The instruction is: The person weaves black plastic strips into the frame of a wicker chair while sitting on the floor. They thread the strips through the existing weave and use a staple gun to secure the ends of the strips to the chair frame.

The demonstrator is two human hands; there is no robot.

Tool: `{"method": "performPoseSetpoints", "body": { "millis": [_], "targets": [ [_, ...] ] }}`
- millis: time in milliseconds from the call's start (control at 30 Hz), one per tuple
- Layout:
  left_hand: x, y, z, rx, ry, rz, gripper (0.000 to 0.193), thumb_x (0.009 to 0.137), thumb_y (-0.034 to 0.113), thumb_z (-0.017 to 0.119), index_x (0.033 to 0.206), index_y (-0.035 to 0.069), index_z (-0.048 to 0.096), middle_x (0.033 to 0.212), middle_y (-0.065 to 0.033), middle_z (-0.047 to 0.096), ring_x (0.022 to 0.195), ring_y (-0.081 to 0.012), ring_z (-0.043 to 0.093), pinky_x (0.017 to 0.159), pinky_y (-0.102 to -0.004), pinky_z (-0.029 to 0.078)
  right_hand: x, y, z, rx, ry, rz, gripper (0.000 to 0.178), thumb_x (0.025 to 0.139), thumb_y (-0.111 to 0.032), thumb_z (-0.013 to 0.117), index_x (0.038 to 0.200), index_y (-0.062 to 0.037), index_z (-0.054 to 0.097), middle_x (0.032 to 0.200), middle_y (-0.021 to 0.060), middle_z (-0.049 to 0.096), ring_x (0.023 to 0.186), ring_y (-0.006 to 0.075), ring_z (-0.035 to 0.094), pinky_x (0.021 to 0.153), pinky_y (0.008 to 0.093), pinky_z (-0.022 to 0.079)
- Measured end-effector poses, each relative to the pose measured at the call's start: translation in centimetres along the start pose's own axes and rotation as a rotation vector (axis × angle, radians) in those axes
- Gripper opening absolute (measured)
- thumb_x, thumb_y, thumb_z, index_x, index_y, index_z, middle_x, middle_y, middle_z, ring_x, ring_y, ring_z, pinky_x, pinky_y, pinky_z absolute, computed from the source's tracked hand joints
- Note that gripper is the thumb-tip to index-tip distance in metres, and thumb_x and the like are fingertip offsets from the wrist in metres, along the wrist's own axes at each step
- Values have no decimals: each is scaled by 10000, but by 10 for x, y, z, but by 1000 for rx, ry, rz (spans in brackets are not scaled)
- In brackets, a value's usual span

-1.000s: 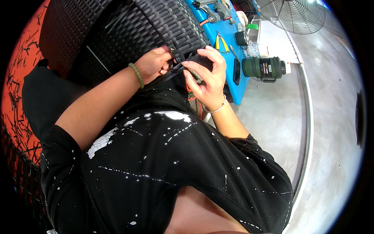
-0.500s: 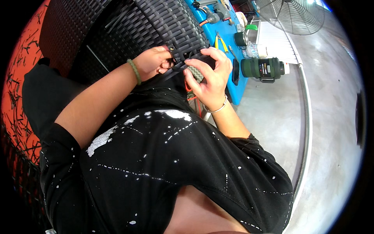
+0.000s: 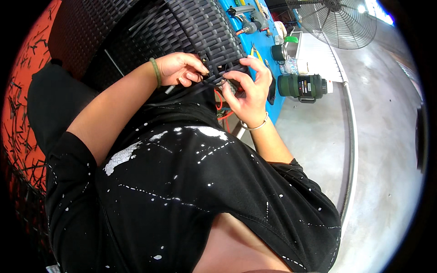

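A black woven rattan furniture piece [image 3: 205, 28] lies across my lap, with its edge between my hands. My left hand [image 3: 181, 70] is closed in a pinch on a thin black rattan strip [image 3: 210, 84] at that edge. A short silvery rod end [image 3: 170, 89] shows just below its fingers; the rest of it is hidden. From the right, my right hand [image 3: 247, 88] pinches the same strip between thumb and bent fingers, its index finger over the woven corner. Where the strip passes into the weave is too small to make out.
To the right stands a blue table [image 3: 275, 107] with yellow-handled pliers [image 3: 256, 52], air tools [image 3: 248, 26] and a dark cup-like container [image 3: 278, 52]. Beyond are a green cylindrical container [image 3: 298, 86] and a large fan [image 3: 334, 22]. Black offcuts litter an orange surface [image 3: 16, 123] at left.
My left fingers have loosened from a tight curl, and the silvery rod end now shows below them. My right fingertips have drawn down onto the strip. The view has shifted slightly.
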State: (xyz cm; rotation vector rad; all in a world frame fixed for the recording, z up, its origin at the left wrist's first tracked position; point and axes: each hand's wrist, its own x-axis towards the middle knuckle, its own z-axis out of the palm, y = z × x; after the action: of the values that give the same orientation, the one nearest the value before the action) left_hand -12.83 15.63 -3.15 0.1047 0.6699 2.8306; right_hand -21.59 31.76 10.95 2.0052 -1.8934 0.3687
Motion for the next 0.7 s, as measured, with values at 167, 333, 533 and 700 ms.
{"method": "performPoseSetpoints", "body": {
  "millis": [167, 333, 533, 700],
  "targets": [
    [3, 3, -2, 16, -74, -42, 170, 814, 59, 571, 663, 72, 493, 617, 26, 427, 468, -28, 341, 388, -164, 252, 2, -2, -4, -20, -2, -6, 240, 582, -121, 723, 808, -158, 652, 1071, 76, 522, 1055, 277, 510, 873, 382, 345],
    [9, -2, -4, -67, -75, -59, 212, 771, 60, 562, 594, 97, 452, 571, 37, 395, 438, -28, 313, 386, -166, 245, 7, -4, -5, -6, -14, -29, 263, 581, -158, 745, 832, -156, 666, 1069, 78, 518, 1042, 270, 510, 873, 377, 332],
    [8, -4, 1, 3, -7, -12, 241, 767, 92, 504, 549, 114, 405, 539, 45, 342, 446, -24, 289, 399, -173, 254, 19, -6, -11, -78, -60, -108, 226, 629, -231, 760, 835, -163, 697, 958, 36, 535, 984, 238, 520, 829, 360, 325],
    [6, -5, 3, 8, 35, 29, 240, 756, 81, 544, 559, 124, 415, 562, 44, 374, 443, -23, 286, 394, -170, 244, 45, -20, -15, -205, -233, -92, 163, 608, -225, 761, 719, -143, 674, 788, -3, 496, 821, 198, 504, 712, 354, 338]
  ]
}}
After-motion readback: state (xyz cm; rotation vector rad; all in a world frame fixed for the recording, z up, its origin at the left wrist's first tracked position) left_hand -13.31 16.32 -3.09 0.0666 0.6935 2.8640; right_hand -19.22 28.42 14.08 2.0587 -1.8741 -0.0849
